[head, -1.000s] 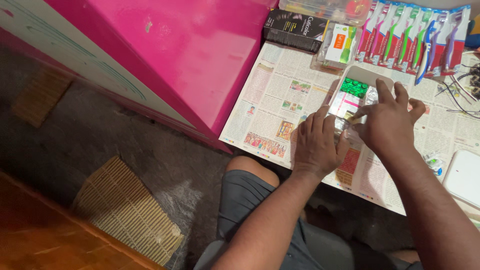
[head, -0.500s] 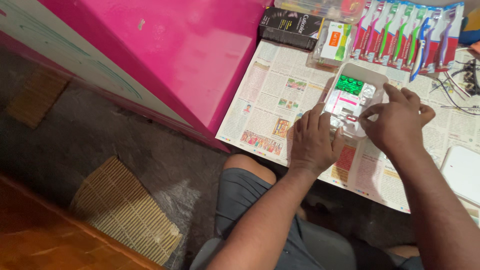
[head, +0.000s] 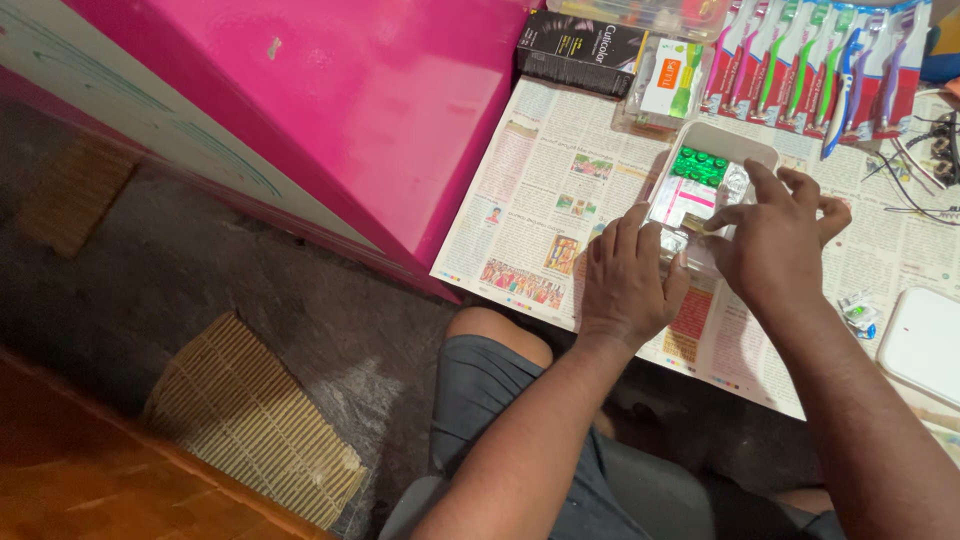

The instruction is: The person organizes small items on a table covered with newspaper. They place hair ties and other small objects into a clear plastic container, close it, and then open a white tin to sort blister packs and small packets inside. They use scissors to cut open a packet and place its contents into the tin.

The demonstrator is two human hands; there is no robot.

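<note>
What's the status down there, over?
Left hand steadies white tray. Right hand pinches something small inside. Green blister pack beyond fingers; nothing blocking.

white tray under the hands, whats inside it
The white tray holds a green blister pack, a pink-and-white packet and foil strips. Both hands cover its near end, hiding what lies there.

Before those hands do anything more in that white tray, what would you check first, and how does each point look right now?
1. Left hand steadies the near end of the white tray: ok.
2. Right hand reaches into the tray, fingertips pinched on something small: what it is, cannot tell.
3. Green blister pack lies flat at the tray's far end, clear of both hands: ok.
4. Tray rests flat on the newspaper: ok.
5. Row of packaged toothbrushes lies beyond the tray, out of the hands' way: ok.
</note>
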